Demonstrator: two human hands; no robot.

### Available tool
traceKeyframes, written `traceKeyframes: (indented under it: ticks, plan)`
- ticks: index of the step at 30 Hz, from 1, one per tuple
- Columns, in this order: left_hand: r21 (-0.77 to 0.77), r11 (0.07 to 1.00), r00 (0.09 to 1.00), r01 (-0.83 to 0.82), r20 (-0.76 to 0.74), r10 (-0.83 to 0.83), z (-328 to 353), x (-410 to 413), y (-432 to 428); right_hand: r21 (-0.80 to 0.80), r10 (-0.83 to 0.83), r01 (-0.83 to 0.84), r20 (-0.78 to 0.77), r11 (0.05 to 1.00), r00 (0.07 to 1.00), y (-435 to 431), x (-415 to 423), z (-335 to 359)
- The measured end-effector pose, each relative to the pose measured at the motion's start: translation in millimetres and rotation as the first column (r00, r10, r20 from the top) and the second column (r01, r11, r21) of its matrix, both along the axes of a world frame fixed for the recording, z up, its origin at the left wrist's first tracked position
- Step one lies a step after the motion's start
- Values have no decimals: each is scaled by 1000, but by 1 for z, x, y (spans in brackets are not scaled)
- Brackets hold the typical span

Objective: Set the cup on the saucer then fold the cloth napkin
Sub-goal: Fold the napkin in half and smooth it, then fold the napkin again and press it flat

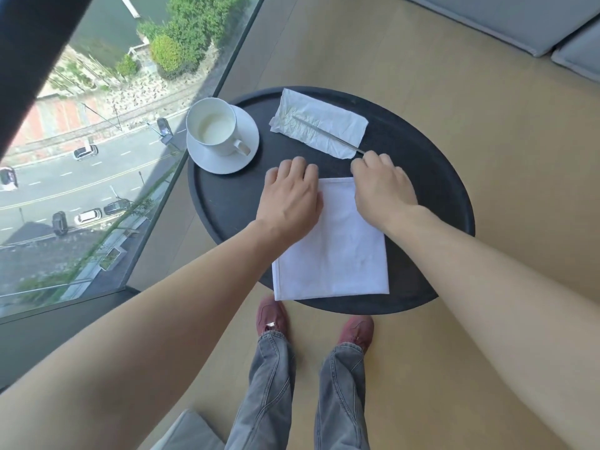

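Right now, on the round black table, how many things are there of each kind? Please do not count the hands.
Cup: 1
Saucer: 1
Cloth napkin: 1
Crumpled paper napkin: 1
Thin metal utensil, type unclear: 1
Total: 5

You had little bare desk point(227, 209) to work with. The cup point(212, 128) on its saucer point(227, 164) blocked the far left, its handle pointing toward your left hand point(290, 193). A crumpled paper napkin point(319, 125) carrying a thin metal utensil point(328, 133) closed off the far side, just beyond your right hand point(381, 186). The cloth napkin point(334, 251) filled the near middle. Open lanes lay along the desk's right side and the left strip below the saucer.
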State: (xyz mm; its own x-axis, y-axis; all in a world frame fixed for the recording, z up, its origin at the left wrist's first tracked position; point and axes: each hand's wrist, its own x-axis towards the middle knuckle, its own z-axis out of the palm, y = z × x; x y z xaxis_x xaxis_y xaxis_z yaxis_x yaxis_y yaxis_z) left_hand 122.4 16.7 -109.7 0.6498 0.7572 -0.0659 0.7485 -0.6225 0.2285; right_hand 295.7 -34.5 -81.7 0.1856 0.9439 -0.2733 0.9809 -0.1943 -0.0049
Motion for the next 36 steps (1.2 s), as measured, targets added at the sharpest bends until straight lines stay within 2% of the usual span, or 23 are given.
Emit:
traceKeyframes:
  ticks: [6, 9, 11, 13, 16, 18, 19, 21, 23, 25, 27, 29, 33, 36]
  plan:
    - [-127, 971, 971, 205, -101, -218, 5, 10, 17, -98, -36, 29, -74, 995, 997, 5, 6, 6]
    - [-189, 945, 950, 268, -113, -292, 11, 11, 25, -43, 2, -7, -123, 999, 992, -5, 15, 6]
    - [-242, 920, 926, 308, -145, -348, 18, 11, 32, -41, -33, 25, -198, 999, 980, -13, 22, 11]
    - [-351, 883, 886, 313, -227, -404, 26, 10, 41, -111, -135, 103, -336, 988, 932, -19, 31, 23]
    - [-508, 825, 844, 249, -304, -442, 43, 6, 56, -261, -334, 222, -549, 940, 767, -29, 45, 46]
    - [-519, 820, 867, 242, -265, -423, 60, 5, 64, -294, -397, 269, -638, 917, 659, -34, 58, 56]
    - [-511, 827, 892, 235, -225, -393, 72, 5, 68, -299, -418, 293, -704, 908, 574, -36, 64, 60]
    - [-482, 851, 955, 210, -87, -285, 101, 4, 72, -299, -417, 360, -852, 884, 318, -38, 75, 69]
    - [-439, 878, 980, 191, 129, -149, 127, -2, 73, -268, -327, 427, -943, 863, 69, -39, 81, 82]
    - [-433, 887, 930, 160, 368, 11, 146, -10, 69, -180, -179, 495, -983, 850, -49, -42, 82, 99]
    - [-470, 868, 834, 161, 535, 135, 156, -22, 61, -90, -67, 542, -996, 836, -62, -50, 78, 110]
    - [-482, 857, 795, 181, 585, 161, 158, -37, 46, -16, -21, 552, -1000, 834, 2, -65, 71, 113]
    - [-543, 825, 820, 157, 537, 198, 131, -75, -1, 17, -93, 529, -979, 849, 180, -104, 42, 95]
    - [-656, 744, 869, 129, 436, 233, 89, -97, -37, -50, -235, 500, -920, 865, 313, -133, 17, 63]
